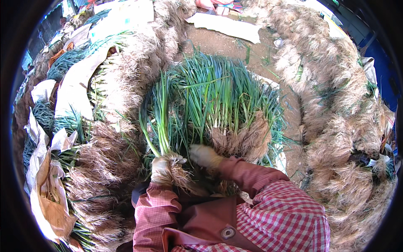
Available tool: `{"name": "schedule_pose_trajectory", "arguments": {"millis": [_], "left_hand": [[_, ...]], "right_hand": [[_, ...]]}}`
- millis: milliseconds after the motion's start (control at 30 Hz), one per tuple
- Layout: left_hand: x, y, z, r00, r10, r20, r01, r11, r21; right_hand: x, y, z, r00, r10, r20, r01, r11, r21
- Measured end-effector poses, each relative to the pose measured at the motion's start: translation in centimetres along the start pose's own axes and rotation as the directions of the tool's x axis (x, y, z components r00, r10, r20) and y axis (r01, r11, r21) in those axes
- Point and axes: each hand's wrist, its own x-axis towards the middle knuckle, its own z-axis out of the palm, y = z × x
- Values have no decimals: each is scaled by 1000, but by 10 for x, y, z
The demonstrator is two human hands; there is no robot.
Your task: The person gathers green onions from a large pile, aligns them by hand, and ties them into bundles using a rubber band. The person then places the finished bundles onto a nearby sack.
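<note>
My left hand, in a pale glove, is closed around the root end of a small bunch of green onions; the green leaves point away from me and the stringy roots hang beside the fingers. To its right is my gloved right hand, blurred, at the lower left edge of a large heap of green onions. Whether its fingers hold anything cannot be made out. Tan, matted roots of the heap lie just beyond my right forearm.
Long rows of stacked onion bundles, roots facing inward, stand at the left and right. White sheets and a torn sack lie over the left stacks. A white sheet lies on the brown ground ahead, with loose leaves scattered nearby.
</note>
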Motion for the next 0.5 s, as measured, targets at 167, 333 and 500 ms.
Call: {"name": "schedule_pose_trajectory", "arguments": {"millis": [167,333,500], "left_hand": [[4,-1,-5,1000,13,3,-13,1000,-7],[6,-3,6,999,8,32,-9,999,44],[11,-1,0,994,-51,-99,56,997,45]], "right_hand": [[24,43,-119,789,569,-231,-527,821,220],[51,94,-87,711,693,-120,-701,711,-49],[56,61,-47,742,663,99,-341,247,907]]}}
